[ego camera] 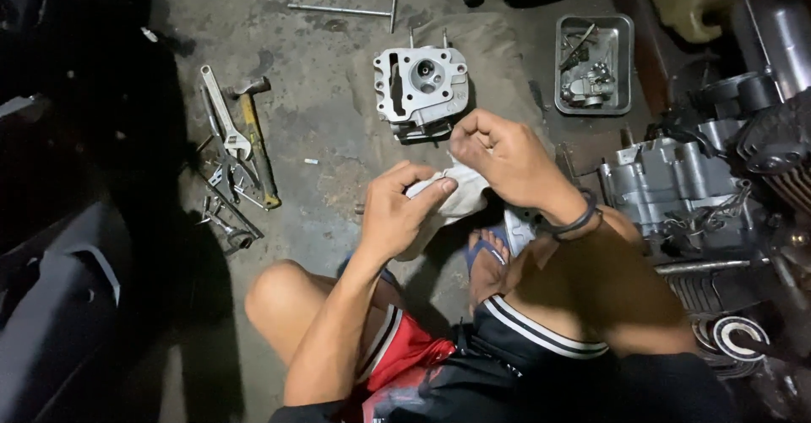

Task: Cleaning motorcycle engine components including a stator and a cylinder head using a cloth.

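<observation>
White cloth (448, 199) sits bunched between both hands, above the person's sandalled foot (487, 263); the left hand (395, 216) closes its fingers on the cloth's near end; the right hand (507, 157) pinches the far end — fingertips curled tight; just beyond the grip a grey metal cylinder head (420, 89) rests on the concrete floor (329, 153); wrenches and a hammer (253, 140) lie well left of it — a metal tray (626, 64) sits to the right.
</observation>
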